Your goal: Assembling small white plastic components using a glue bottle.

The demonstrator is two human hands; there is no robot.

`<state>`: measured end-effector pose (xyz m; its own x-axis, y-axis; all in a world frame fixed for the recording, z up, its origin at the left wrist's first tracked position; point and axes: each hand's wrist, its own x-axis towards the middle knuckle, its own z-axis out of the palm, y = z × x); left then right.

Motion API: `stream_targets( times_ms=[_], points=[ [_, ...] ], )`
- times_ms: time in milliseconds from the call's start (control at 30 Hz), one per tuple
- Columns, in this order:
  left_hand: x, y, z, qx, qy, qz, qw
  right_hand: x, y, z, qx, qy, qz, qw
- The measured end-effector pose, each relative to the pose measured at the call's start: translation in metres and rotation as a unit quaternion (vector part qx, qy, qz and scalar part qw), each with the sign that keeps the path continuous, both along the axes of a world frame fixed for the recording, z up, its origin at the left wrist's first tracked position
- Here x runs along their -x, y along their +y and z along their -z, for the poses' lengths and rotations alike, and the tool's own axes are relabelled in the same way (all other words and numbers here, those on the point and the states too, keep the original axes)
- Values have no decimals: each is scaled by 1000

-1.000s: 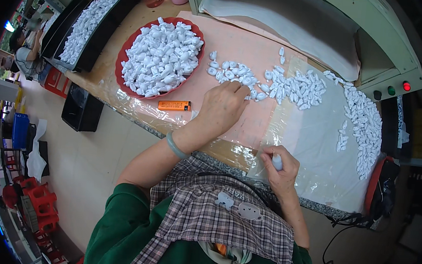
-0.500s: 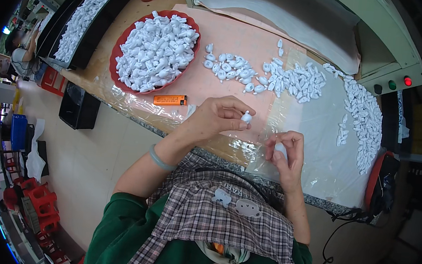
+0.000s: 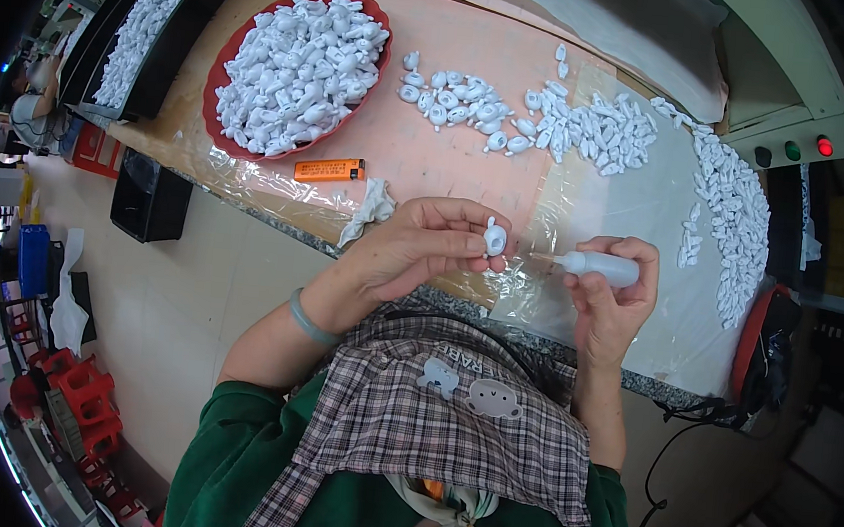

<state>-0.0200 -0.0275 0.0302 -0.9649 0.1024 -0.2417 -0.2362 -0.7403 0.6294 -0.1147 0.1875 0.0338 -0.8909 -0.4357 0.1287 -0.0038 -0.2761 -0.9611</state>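
Note:
My left hand pinches a small white plastic figure with a rounded body, its hollow or ringed side facing right. My right hand grips a white squeeze bottle, held level with its thin tip pointing left at the figure. A short gap separates the tip from the figure. Beyond my hands, several rounded white pieces lie on the pink sheet. To their right is a pile of smaller white pieces. A crumpled white cloth lies beside my left wrist.
A red scalloped bowl heaped with white pieces stands at the left, near an orange lighter. Black trays of white parts are at the far left. More small parts spread along the right. A green metal machine stands behind.
My right hand has moved right and turned the bottle level, its tip now toward my left hand. The figure in my left hand has been turned. The white cloth shows more fully.

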Motion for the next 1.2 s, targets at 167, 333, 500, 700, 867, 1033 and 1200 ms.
stream_targets(
  times_ms=[167,333,500,700,867,1033,1200],
  points=[
    [-3,-1,2,-28,-23,15,999,-4,-2,-7,-36,98,24,994],
    [-5,2,5,-36,-23,10,999,-7,1,-14,-54,161,18,985],
    [-5,2,6,-34,-17,12,999,-8,4,-16,-129,286,24,949],
    [-6,2,7,-35,-23,12,999,-8,5,-15,-130,305,22,943],
    [-6,2,7,-32,-30,17,999,-7,5,-16,-137,318,15,938],
    [-6,2,6,-34,-32,19,999,-6,4,-17,-145,339,14,929],
    [-7,3,9,-40,-37,24,998,-5,3,-18,-151,340,7,928]
  ],
)
